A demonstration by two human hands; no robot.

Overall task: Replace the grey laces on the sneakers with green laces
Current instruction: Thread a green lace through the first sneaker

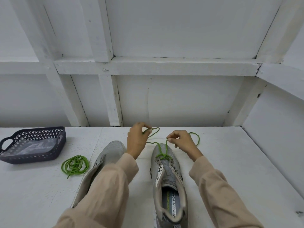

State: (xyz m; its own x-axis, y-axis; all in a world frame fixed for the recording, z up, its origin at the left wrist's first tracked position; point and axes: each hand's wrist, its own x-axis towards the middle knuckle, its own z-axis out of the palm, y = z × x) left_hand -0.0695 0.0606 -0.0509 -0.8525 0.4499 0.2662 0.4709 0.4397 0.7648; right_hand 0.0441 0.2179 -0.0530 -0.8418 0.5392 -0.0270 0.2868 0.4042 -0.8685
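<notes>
Over the toe of the right sneaker (167, 178), both ends of a green lace (162, 151) are pinched, one by the left hand (136, 139), one by the right hand (182, 140), fingers (174, 134) curled tight on it. Only the lowest eyelets are threaded. Uneven ends may result if one side is pulled harder. Left of that sneaker are set the other sneaker (111, 152), a coiled lace (75, 165) and a basket (32, 145) on the counter (230, 162); something clear and crumpled is seen inside, not identifiable

Matt mesh-cloth sneaker (166, 175), perforated plastic basket (35, 134), painted table (230, 162)
</notes>
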